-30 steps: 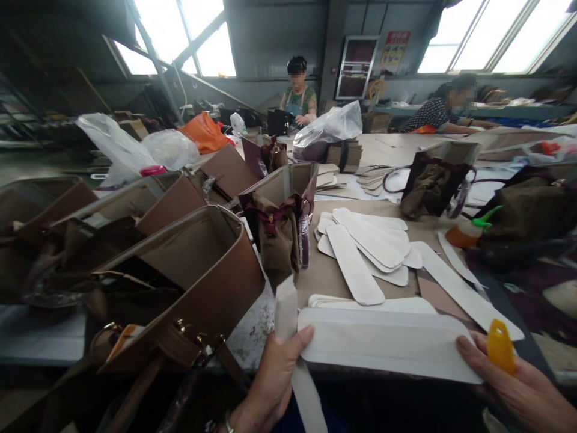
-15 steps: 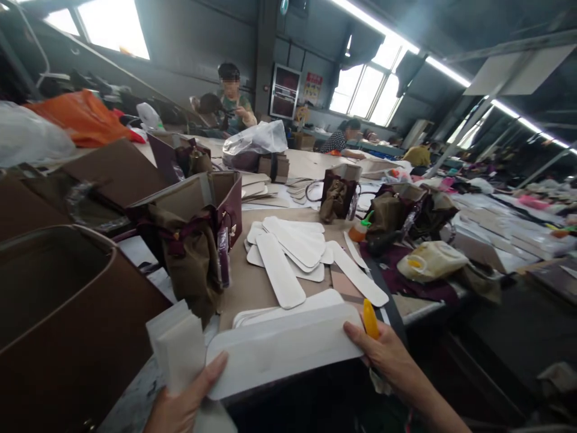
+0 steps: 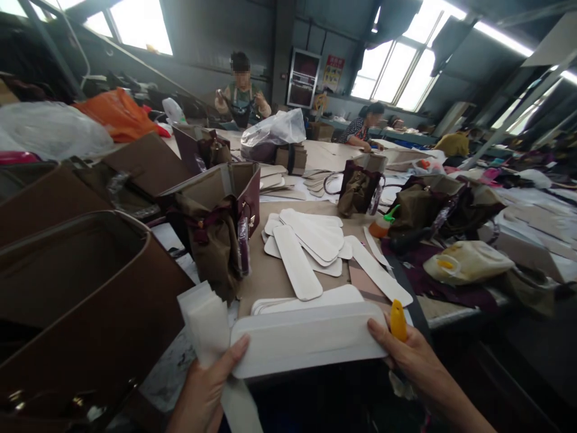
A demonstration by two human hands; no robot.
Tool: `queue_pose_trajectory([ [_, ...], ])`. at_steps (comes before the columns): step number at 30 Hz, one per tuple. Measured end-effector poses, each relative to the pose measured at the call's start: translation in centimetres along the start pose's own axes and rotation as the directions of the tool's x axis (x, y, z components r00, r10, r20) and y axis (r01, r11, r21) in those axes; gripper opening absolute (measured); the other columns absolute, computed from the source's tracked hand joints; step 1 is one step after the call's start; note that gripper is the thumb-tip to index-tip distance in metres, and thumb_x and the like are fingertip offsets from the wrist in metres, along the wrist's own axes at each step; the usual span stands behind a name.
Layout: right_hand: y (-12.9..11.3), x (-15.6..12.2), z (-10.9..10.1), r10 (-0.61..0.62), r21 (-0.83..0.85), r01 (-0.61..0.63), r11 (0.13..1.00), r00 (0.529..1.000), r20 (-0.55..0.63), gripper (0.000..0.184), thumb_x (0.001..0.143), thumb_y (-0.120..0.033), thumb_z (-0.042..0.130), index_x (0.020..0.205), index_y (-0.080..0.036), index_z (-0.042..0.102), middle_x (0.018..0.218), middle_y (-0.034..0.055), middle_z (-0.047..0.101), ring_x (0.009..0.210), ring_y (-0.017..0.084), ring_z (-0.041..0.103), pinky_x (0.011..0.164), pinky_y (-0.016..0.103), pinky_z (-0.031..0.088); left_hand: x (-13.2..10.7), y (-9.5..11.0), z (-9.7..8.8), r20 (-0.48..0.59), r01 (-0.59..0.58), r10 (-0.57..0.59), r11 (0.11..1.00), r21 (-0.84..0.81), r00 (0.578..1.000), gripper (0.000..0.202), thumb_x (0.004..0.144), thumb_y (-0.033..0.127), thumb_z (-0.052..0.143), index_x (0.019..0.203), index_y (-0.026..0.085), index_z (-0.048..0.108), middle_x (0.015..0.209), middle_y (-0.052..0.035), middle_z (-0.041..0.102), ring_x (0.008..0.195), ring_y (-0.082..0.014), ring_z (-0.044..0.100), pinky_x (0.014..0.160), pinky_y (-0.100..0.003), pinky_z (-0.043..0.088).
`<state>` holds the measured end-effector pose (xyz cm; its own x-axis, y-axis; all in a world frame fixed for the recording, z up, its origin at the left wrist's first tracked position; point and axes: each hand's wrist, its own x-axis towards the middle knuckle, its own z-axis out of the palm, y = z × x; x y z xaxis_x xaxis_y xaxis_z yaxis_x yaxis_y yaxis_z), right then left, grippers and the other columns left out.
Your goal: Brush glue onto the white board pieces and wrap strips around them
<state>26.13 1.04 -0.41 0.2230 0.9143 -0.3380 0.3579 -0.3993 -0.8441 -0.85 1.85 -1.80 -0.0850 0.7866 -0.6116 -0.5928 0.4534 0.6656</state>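
Observation:
A long white panel with rounded corners (image 3: 311, 340) spans my two hands at the near edge of the table. My left hand (image 3: 207, 379) pinches its left end, thumb on top; a folded bundle of white strips (image 3: 207, 322) is also in this hand, its tail hanging below. At the right end, my right hand (image 3: 412, 355) grips the panel with the thumb on its face. A yellow-handled tool (image 3: 398, 320) sticks up from that same hand; its working end is hidden. Just behind lies a small stack of similar white panels (image 3: 351, 294), partly covered by the held one.
More loose white panels (image 3: 311, 237) overlap on the table. Brown and maroon bags (image 3: 211, 240) stand left, with a large brown bag body (image 3: 90, 300) nearest. A green-tipped bottle (image 3: 382, 225) and a yellowish plastic container (image 3: 469, 261) are right. Co-workers (image 3: 243, 90) sit at the back.
The whole scene has shifted to the right in the picture as the head view turned left. The held panel lies a little more level. Both hands keep their grips.

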Motion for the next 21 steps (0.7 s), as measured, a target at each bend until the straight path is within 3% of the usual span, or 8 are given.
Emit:
queue_pose_trajectory([
  [4, 0.1, 0.1, 0.3, 0.007, 0.125, -0.005, 0.992, 1.0, -0.013, 0.043, 0.069, -0.059, 0.056, 0.067, -0.017, 0.047, 0.049, -0.0068, 0.035, 0.042, 0.005, 0.028, 0.04, 0.018, 0.022, 0.2, -0.1, -0.2, 0.042, 0.036, -0.035, 0.999, -0.032, 0.998, 0.053, 0.073, 0.014, 0.063, 0.122, 0.014, 0.045, 0.098, -0.0095, 0.065, 0.089, -0.0244, 0.061, 0.085, -0.036, 0.048],
  [10, 0.9, 0.4, 0.5, 0.09, 0.259, -0.114, 0.959, 0.99, 0.106, 0.041, 0.074, -0.056, 0.055, 0.069, -0.018, 0.044, 0.047, -0.008, 0.032, 0.042, 0.004, 0.023, 0.039, 0.017, 0.017, 1.0, -0.5, -0.7, 0.085, 0.104, -0.099, 0.993, -0.059, 0.991, 0.053, 0.071, 0.019, 0.066, 0.119, 0.01, 0.048, 0.096, -0.0129, 0.064, 0.083, -0.0267, 0.063, 0.081, -0.038, 0.05],
  [16, 1.1, 1.1, 1.1, 0.12, 0.327, -0.149, 0.933, 0.987, 0.108, 0.041, 0.07, -0.055, 0.06, 0.07, -0.018, 0.044, 0.049, -0.0078, 0.034, 0.042, 0.004, 0.025, 0.039, 0.016, 0.018, 1.9, -0.4, -0.3, 0.039, 0.114, -0.113, 0.993, -0.037, 0.993, 0.039, 0.074, 0.014, 0.061, 0.112, 0.007, 0.054, 0.093, -0.0149, 0.065, 0.085, -0.0267, 0.062, 0.078, -0.039, 0.051],
  [21, 0.7, 1.6, 1.4, 0.074, 0.348, -0.114, 0.931, 0.989, 0.126, 0.046, 0.073, -0.061, 0.051, 0.062, -0.018, 0.042, 0.044, -0.0061, 0.038, 0.04, 0.004, 0.03, 0.039, 0.016, 0.024, 2.7, -0.4, 0.0, -0.021, 0.069, -0.069, 0.997, 0.018, 0.997, 0.041, 0.075, 0.012, 0.06, 0.115, 0.012, 0.052, 0.095, -0.0123, 0.065, 0.086, -0.0245, 0.062, 0.077, -0.037, 0.052],
])
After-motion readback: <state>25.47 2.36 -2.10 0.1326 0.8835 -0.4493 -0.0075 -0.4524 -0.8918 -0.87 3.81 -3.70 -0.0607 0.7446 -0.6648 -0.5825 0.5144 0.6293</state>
